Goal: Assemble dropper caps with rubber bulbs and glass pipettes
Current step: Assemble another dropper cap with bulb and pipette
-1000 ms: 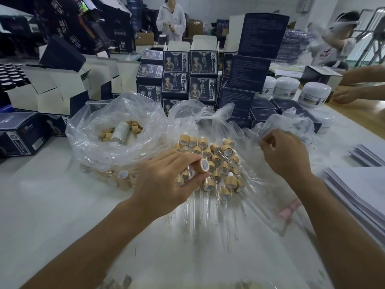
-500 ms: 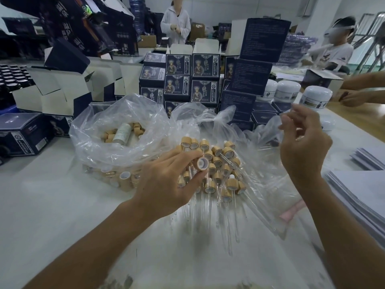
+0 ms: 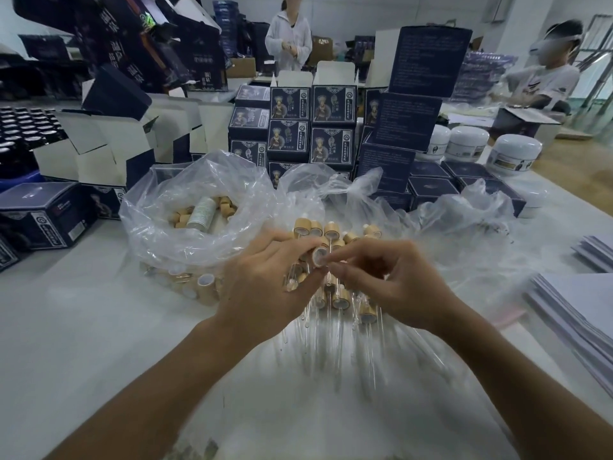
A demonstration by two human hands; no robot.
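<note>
My left hand (image 3: 265, 287) grips a bamboo-coloured dropper cap (image 3: 320, 254), its white-lined open end facing my right hand. My right hand (image 3: 391, 287) pinches a thin glass pipette (image 3: 329, 267) between thumb and forefinger, right at the cap's opening; most of the pipette is hidden by the fingers. Beneath both hands lies a pile of assembled droppers (image 3: 341, 298) on clear plastic, their glass tubes pointing toward me. A clear plastic bag (image 3: 172, 240) to the left holds several loose bamboo caps (image 3: 180, 220) and a white bottle (image 3: 202, 212).
Stacks of dark blue printed boxes (image 3: 311, 127) stand behind the bags, and open white-lined cartons (image 3: 99, 154) sit at the left. White jars (image 3: 514, 154) stand at the back right. Paper stacks (image 3: 577, 307) lie at the right edge. Two other people work in the background.
My right hand came down from the plastic bag at the right and met my left hand at the cap. My left hand lifted the cap slightly and turned it toward the right hand.
</note>
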